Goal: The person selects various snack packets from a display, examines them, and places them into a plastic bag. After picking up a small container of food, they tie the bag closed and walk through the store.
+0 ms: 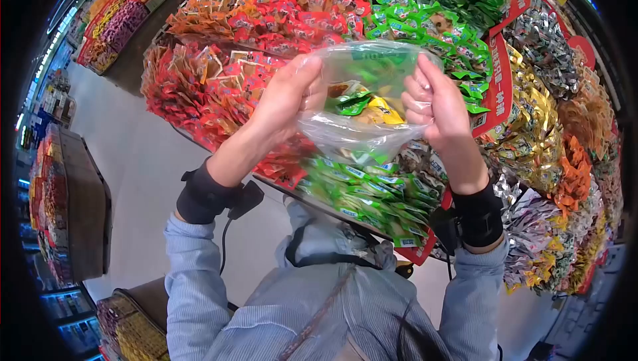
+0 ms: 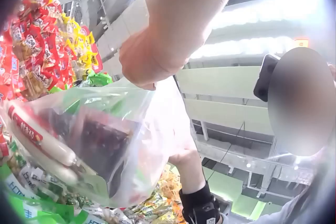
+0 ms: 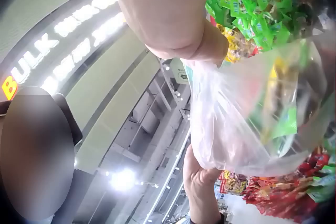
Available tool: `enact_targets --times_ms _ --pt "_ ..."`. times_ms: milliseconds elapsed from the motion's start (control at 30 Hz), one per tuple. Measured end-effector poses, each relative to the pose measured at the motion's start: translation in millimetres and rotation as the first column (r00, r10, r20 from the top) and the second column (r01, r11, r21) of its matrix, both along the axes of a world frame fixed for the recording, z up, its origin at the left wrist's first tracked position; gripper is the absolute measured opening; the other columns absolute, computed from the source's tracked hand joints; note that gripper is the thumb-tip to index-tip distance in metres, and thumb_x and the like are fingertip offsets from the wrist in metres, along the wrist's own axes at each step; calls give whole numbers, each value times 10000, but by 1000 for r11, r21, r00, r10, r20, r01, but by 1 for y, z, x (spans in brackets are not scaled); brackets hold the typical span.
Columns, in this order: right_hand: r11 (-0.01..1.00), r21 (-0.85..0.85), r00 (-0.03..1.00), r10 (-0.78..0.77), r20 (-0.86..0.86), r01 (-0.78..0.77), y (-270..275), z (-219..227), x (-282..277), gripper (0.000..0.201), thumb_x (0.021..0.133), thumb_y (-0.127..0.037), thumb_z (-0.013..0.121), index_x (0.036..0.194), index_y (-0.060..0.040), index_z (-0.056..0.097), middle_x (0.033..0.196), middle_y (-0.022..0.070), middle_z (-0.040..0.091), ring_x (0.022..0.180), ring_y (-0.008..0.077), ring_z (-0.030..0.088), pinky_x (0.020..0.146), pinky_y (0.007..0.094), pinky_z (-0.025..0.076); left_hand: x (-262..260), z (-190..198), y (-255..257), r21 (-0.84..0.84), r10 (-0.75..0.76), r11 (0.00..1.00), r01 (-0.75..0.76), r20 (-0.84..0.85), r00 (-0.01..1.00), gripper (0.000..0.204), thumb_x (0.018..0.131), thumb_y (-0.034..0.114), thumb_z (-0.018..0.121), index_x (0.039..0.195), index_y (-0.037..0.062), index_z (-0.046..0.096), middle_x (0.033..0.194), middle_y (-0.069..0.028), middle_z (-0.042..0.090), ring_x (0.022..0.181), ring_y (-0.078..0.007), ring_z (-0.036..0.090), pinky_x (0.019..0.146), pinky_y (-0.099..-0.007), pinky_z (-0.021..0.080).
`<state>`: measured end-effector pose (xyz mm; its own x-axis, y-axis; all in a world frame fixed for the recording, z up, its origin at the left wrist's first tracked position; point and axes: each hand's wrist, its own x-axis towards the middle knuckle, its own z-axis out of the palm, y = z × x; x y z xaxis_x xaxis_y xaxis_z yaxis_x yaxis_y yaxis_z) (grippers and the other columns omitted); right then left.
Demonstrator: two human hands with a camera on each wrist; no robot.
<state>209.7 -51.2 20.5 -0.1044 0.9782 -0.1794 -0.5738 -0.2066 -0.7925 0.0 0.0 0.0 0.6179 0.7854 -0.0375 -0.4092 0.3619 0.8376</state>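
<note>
bag: clear plastic bag (image 1: 362, 105) held up in the air betw. both hands, above the snack display; mouth up, belly sagging low; we see it from below in both wrist views too (image 2: 100, 145) (image 3: 252, 113)
contents: a few wrapped snacks inside, green and yellow packets (image 1: 362, 105); left wrist view also shows a dark packet and a sausage-like stick (image 2: 39, 134) pressing on the film
left grip: left hand (image 1: 286, 98) fingers curled round the bag's left rim, pinching the film
right grip: right hand (image 1: 435, 98) pinches the right rim, fingers bent over the edge
risk 1: we judge the film thin and slick; if either pinch slackens, that side drops and packets spill onto the heaps below
risk 2: weight sits low; a hard pull apart could stretch or tear the film at the rim
risk 3: stick's end may poke thru the film
around: heaps of red packets (image 1: 219, 89), green packets (image 1: 359, 188) and gold/silver ones (image 1: 531, 128) on the display; red price sign (image 1: 500, 89) just right of the bag
</note>
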Motion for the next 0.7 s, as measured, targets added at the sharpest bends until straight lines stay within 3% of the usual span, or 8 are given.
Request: enact_targets --times_ms 67,100,167,267,400,467,600,700 --pt "991 -130 998 -21 58 28 -4 -26 -5 330 885 -290 407 610 -127 326 487 -39 266 381 62 228 334 205 149 -5 -29 5 -43 -40 998 34 -142 989 193 894 250 405 922 79 489 561 85 307 462 -24 294 401 -177 243" --pt "990 -140 1000 10 9 -8 2 -30 -5 326 881 -288 416 612 -124 334 487 -33 277 378 66 235 339 207 158 0 -29 4 -33 68 996 -78 -247 967 241 893 254 409 1019 69 500 627 77 420 503 -25 342 436 -177 286" --pt "996 -86 1000 10 -24 -12 -4 -27 0 322 887 -285 408 617 -126 335 489 -41 256 382 57 234 329 192 158 -7 -32 -2 -97 12 995 -29 -176 984 302 891 256 413 1108 56 479 824 27 533 640 -37 444 529 -194 369" --pt "1000 -16 997 17 79 -16 -9 -14 -2 292 874 -259 432 633 -114 356 491 -29 307 385 66 279 334 204 195 -8 -16 -13 -75 99 991 -111 -153 983 225 895 232 411 1017 55 479 626 68 349 488 -21 288 418 -171 236" --pt "994 107 963 -52 266 24 -19 -4 -1 231 850 -219 456 667 -91 394 527 18 431 412 100 397 367 234 321 -31 -2 -13 -41 -7 999 6 -30 1000 223 853 226 492 998 57 480 700 53 406 533 -14 349 443 -160 266" --pt "990 117 935 -109 337 73 -26 15 -4 222 846 -201 453 666 -86 394 536 30 452 426 107 431 376 237 358 -30 13 -27 45 186 982 -181 -174 967 214 839 215 513 986 59 507 736 53 519 520 7 385 438 -142 273" --pt "947 263 901 -270 340 184 -39 29 -5 195 834 -163 471 674 -67 417 530 43 495 409 115 485 386 213 390 -40 25 -32 174 220 963 -207 -58 974 97 820 128 520 889 71 483 641 60 466 459 7 316 408 -163 240" --pt "951 270 881 -250 401 147 -39 17 3 197 832 -143 478 663 -67 412 523 31 485 405 103 471 387 206 379 -40 11 -28 166 291 945 -283 -28 956 83 813 61 493 811 74 411 550 50 396 403 -13 303 370 -169 216"
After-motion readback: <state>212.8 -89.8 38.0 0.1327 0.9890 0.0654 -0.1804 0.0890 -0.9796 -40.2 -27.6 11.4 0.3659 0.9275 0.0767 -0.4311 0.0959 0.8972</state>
